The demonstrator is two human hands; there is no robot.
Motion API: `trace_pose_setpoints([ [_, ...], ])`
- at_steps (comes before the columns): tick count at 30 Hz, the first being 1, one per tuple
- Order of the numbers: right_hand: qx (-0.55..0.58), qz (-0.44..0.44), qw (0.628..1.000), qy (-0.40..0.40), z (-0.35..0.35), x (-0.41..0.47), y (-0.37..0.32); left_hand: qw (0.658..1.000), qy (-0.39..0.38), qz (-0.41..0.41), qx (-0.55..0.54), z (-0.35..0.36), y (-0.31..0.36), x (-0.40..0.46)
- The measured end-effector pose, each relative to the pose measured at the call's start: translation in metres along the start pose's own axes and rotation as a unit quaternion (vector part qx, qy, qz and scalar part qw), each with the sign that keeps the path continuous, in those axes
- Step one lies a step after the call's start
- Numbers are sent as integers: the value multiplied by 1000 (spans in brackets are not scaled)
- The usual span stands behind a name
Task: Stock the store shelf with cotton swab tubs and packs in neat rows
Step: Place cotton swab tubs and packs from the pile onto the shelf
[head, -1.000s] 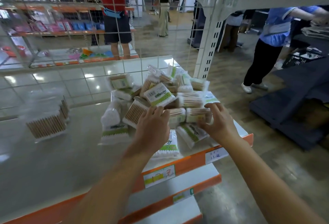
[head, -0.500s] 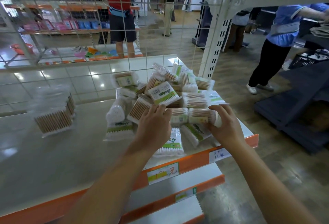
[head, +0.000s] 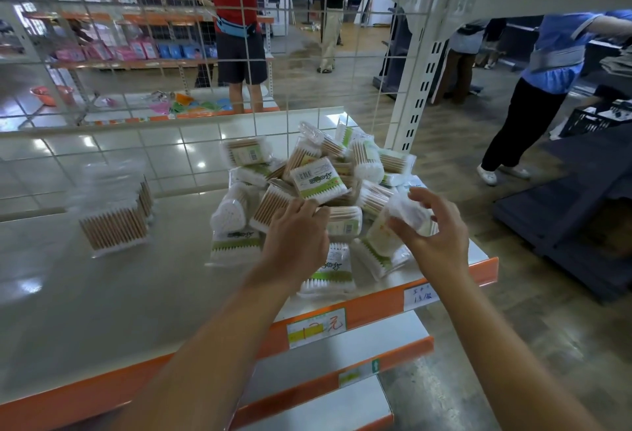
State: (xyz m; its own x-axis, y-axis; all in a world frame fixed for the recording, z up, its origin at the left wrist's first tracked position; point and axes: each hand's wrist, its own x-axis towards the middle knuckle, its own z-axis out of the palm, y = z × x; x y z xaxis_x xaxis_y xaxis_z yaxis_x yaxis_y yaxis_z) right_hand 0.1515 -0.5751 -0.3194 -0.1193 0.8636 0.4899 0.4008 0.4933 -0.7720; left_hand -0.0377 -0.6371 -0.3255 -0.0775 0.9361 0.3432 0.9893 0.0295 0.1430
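Whereas 0.5 s ago the right hand (head: 432,235) lay flat against the right flank of the pile (head: 307,198), it has since lifted clear with 1 pack (head: 408,213) pinched between thumb and curled fingers; the pack is blurred, so its type cannot be told. This indicates that sorting has begun and that almost all stock remains unsorted.

The shelf (head: 102,311) carries the pile at its right front corner, packs lying at mixed angles.

Well apart to the left stands 1 clear tub (head: 114,222) of wooden-stemmed swabs, upright, with more stock blurred behind it.

The left hand (head: 295,235) rests on the pile front, fingers bent over a pack edge; whether it grips cannot be told.
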Motion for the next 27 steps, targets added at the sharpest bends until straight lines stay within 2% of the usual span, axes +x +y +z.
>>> trace_pose_setpoints([
  [6, 73, 16, 997, 3, 3, -7, -16, 1000, -7, -7, -20, -1, 0, -2],
  [8, 112, 40, 993, -13, 4, -10, -21, 998, 4, 0, -68, -4, 3, -6],
  [10, 139, 57, 988, -23, 6, -13, -26, 987, 19, -6, -160, -9, 7, -14],
  [13, 170, 71, 982, -32, 9, -15, -37, 931, -3, -59, -360, -18, 16, -29],
  [15, 189, 74, 978, -44, 12, -16, -46, 898, -28, -73, -434, -21, 21, -37],
  [21, 253, 77, 960, -89, 20, -24, -69, 865, -36, -103, -490, -27, 27, -47],
  [27, 325, 100, 927, -154, 23, -33, -70, 801, 6, -154, -578, -29, 23, -54],
])
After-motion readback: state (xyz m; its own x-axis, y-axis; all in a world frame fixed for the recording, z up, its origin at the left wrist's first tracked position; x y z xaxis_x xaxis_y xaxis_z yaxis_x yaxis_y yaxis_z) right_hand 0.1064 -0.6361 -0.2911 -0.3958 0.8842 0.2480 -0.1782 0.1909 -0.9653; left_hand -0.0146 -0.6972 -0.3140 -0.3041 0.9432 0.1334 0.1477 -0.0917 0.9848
